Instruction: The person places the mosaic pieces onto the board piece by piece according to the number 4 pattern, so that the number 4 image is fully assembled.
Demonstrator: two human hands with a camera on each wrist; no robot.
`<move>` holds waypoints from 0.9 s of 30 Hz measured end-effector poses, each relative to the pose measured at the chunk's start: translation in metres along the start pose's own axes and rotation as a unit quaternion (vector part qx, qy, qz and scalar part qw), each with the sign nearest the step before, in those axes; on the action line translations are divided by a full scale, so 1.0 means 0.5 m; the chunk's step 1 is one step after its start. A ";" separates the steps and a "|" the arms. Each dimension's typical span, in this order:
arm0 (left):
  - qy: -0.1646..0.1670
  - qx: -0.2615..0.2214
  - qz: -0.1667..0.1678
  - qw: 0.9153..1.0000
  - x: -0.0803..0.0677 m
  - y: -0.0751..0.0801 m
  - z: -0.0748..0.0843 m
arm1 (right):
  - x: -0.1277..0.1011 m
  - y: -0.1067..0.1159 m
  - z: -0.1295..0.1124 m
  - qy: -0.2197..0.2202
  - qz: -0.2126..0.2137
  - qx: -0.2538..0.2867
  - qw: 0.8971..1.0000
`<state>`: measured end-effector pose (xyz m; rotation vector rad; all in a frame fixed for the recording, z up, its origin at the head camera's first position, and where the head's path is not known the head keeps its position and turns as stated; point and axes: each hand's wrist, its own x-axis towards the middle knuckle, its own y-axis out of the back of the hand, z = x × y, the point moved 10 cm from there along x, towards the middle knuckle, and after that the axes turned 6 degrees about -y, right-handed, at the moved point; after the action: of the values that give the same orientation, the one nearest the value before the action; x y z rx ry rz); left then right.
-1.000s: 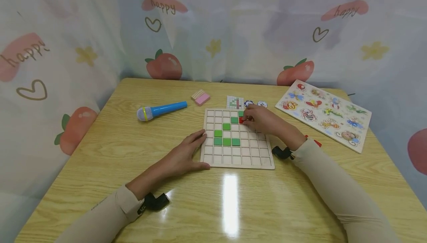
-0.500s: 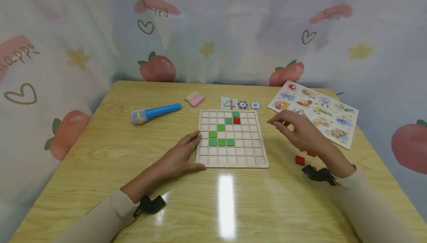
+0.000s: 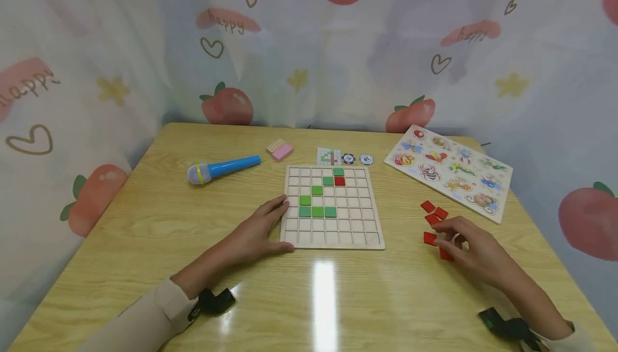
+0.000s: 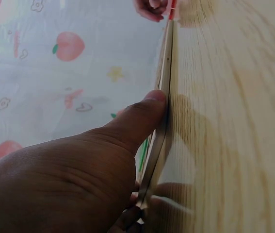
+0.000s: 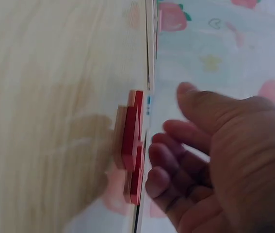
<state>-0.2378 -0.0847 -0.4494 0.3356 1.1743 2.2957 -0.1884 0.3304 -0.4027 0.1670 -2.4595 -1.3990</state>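
Observation:
A wooden grid board (image 3: 333,246) lies flat in front of me in the head view. Several green tiles (image 3: 317,212) and one red tile (image 3: 339,181) sit in its squares. My left hand (image 3: 253,236) rests against the board's left side, thumb at the near corner; the left wrist view shows the thumb (image 4: 149,109) on the board's edge. To the right, my right hand (image 3: 480,258) hovers low over several loose red tiles (image 3: 428,206), partly covering some. In the right wrist view its fingers bend loosely beside the red tiles (image 5: 130,138), holding nothing.
Behind the board lie a small pattern card (image 3: 329,156) and two round chips (image 3: 366,159). A pink block (image 3: 282,152) with pale sticks and a blue toy microphone (image 3: 224,169) are at the left. An insect puzzle board (image 3: 451,172) lies at the back right.
My right hand set the red tile in the grid, let go, and moved right and nearer to the loose red tiles. The left hand stays at the board's edge.

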 end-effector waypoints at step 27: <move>-0.002 0.001 0.000 1.000 -0.004 0.003 0.006 | 0.053 -0.023 -0.072 0.050 -0.019 -0.048 0.997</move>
<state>-0.2353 -0.0848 -0.4463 0.3396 1.1755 2.2922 -0.2027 0.2886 -0.3898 0.2569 -2.3133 -1.4842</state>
